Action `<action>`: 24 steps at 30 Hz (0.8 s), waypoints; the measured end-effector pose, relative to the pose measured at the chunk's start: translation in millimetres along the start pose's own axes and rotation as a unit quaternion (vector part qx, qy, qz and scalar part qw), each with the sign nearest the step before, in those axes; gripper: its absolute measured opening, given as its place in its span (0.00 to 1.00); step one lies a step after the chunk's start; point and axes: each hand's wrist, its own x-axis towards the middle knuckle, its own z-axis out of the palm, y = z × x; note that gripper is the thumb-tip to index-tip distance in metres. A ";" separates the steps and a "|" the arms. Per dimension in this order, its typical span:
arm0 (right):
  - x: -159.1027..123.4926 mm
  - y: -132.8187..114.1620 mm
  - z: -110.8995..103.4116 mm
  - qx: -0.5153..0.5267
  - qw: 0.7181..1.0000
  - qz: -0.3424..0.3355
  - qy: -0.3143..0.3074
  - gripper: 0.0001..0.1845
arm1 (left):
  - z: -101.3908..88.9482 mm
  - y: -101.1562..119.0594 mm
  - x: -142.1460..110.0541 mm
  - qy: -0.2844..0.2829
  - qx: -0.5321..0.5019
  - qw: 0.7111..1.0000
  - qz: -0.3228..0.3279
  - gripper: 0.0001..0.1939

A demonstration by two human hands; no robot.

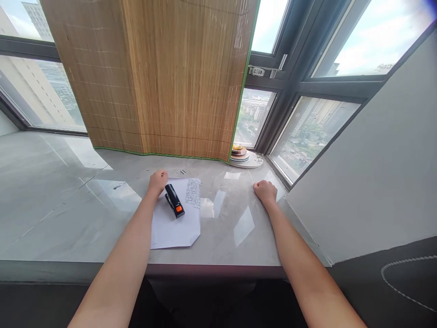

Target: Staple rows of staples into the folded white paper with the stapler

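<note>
My left hand [158, 182] is closed in a fist at the upper left corner of the white paper [170, 232]; no held thing shows in it. Across the paper's middle lies a black stapler [175, 200] with an orange patch at its near end, slightly right of that hand and untouched. A dense patch of short dark marks [193, 193] covers the paper's upper right part. My right hand [266, 191], also a fist, rests on the grey sill [221, 246] well to the right of the paper. Just beyond the paper's top edge sit small strips of staples [183, 172].
Behind the paper a bamboo blind [184, 86] with green edging hangs down to the sill. Stacked plates [244, 158] stand by its right end at the window corner. A white wall [368, 159] bounds the right side. Small dark bits [119, 186] lie left.
</note>
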 end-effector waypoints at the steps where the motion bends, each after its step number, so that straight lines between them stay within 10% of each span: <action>1: -0.1 -0.1 0.0 0.000 1.000 -0.001 0.000 0.22 | 2.6 0.2 -3.7 0.013 0.074 0.997 0.005 0.16; 7: -0.2 -1.3 0.5 0.002 1.000 -0.006 0.001 0.22 | 24.9 6.8 -22.5 0.005 0.380 0.925 0.023 0.15; 24: -0.2 -2.0 -2.5 0.016 1.000 -0.007 -0.002 0.21 | 161.2 26.9 -53.8 -0.036 0.431 0.901 -0.022 0.22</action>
